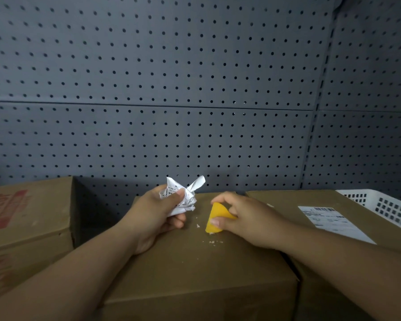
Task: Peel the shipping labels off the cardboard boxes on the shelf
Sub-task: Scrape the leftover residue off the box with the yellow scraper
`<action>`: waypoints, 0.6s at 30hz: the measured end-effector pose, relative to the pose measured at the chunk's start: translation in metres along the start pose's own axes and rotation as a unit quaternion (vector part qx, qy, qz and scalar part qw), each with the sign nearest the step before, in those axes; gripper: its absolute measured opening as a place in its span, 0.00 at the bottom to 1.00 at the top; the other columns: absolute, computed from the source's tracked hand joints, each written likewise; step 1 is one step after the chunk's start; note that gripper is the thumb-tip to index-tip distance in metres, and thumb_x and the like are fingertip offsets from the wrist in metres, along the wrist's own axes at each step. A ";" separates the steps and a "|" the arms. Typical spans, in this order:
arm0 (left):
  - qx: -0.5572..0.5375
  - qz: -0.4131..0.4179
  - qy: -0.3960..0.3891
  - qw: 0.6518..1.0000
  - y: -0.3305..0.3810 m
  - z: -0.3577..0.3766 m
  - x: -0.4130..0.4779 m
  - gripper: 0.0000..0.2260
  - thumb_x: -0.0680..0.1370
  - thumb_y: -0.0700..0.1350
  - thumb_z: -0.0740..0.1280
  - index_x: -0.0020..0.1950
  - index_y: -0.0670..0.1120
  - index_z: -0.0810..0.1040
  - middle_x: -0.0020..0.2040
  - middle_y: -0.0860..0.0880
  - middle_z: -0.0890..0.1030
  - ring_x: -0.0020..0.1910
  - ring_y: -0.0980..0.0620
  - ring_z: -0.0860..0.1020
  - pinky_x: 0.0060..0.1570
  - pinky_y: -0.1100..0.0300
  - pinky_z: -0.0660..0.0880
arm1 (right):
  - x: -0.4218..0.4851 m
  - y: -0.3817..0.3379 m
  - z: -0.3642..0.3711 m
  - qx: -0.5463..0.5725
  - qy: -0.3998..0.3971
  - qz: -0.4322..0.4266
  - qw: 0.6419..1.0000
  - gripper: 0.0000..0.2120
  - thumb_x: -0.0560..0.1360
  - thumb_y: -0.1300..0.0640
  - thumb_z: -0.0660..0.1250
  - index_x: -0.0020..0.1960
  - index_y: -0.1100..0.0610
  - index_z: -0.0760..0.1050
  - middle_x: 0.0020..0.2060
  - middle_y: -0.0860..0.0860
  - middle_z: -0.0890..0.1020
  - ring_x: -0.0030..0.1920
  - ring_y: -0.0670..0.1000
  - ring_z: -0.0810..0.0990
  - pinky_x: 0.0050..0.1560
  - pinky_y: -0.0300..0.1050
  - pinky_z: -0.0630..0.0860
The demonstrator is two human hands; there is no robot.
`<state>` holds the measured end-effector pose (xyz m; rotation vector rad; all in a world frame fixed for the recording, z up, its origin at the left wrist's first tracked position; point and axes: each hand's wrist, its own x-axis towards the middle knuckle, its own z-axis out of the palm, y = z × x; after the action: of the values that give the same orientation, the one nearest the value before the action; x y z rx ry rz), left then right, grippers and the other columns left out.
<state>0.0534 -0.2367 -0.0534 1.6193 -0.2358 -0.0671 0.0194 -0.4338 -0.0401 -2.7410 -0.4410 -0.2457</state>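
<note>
shipping label [178,198], crumpled into a white wad, sits in the left hand [156,214]. fingers and thumb curl tight round it, just above the far part of the middle box [195,269]. right hand [243,220] pinches a yellow scraper [214,216], thumb on the near face, fingers over the top. the lower edge is at the box top; touching or just off it, cannot tell. white paper crumbs [212,242] lie beside the blade. second label [333,222], flat and whole, is stuck on top of the right box [287,201], near a white basket [384,205]. left box [21,216], red print, shows no label on the faces in view. grey pegboard [171,89] behind.

judgement: step in hand looks like scraping leftover paper off the middle box.
- keep the blade low to the card, not upright, or it will likely gouge the surface.
- short strokes, light pressure, away from the wrist.
- left hand is occupied. shedding the wad first would free it to brace the box.
- for the right box: work a corner up with the blade, then pinch and peel slowly, close to the surface, so the sheet comes off in one piece.
</note>
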 end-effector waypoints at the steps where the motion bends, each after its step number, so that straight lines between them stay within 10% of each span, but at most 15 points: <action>1: -0.001 0.000 0.000 1.000 0.000 0.000 0.000 0.10 0.80 0.50 0.62 0.52 0.44 0.77 0.30 0.48 0.77 0.27 0.54 0.75 0.34 0.61 0.74 | 0.002 -0.002 0.002 -0.007 0.012 -0.001 1.000 0.22 0.75 0.39 0.60 0.67 0.41 0.64 0.52 0.42 0.76 0.56 0.45 0.75 0.49 0.42 0.69; 3: -0.003 0.001 -0.001 1.000 0.000 0.001 -0.001 0.10 0.80 0.49 0.62 0.52 0.43 0.77 0.29 0.48 0.77 0.27 0.54 0.75 0.34 0.61 0.74 | 0.000 -0.004 0.006 -0.039 0.010 -0.016 0.999 0.23 0.75 0.39 0.60 0.68 0.41 0.63 0.59 0.44 0.76 0.61 0.47 0.74 0.54 0.44 0.71; 7: -0.006 0.001 0.002 1.000 0.001 0.001 0.000 0.10 0.80 0.50 0.62 0.52 0.43 0.77 0.29 0.48 0.77 0.27 0.53 0.75 0.34 0.61 0.74 | -0.008 -0.009 -0.002 -0.024 -0.057 -0.029 0.998 0.21 0.74 0.40 0.62 0.65 0.41 0.65 0.36 0.39 0.71 0.41 0.38 0.71 0.42 0.39 0.69; 12: -0.022 -0.006 0.017 1.000 0.003 0.001 -0.003 0.09 0.81 0.49 0.62 0.50 0.45 0.77 0.29 0.48 0.77 0.27 0.54 0.75 0.32 0.63 0.75 | 0.034 0.000 0.005 -0.010 0.041 0.034 0.999 0.23 0.76 0.40 0.60 0.68 0.46 0.64 0.56 0.49 0.76 0.55 0.51 0.75 0.54 0.48 0.74; 18: -0.039 -0.010 0.019 0.999 0.004 0.001 -0.003 0.09 0.81 0.47 0.61 0.52 0.43 0.77 0.28 0.48 0.77 0.25 0.54 0.74 0.30 0.64 0.76 | 0.054 -0.002 0.026 -0.094 0.048 0.041 0.994 0.23 0.76 0.39 0.59 0.67 0.49 0.63 0.55 0.51 0.79 0.53 0.54 0.77 0.50 0.48 0.75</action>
<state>0.0500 -0.2375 -0.0502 1.5437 -0.1856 -0.0612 0.0718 -0.4082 -0.0513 -2.9062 -0.2916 -0.4141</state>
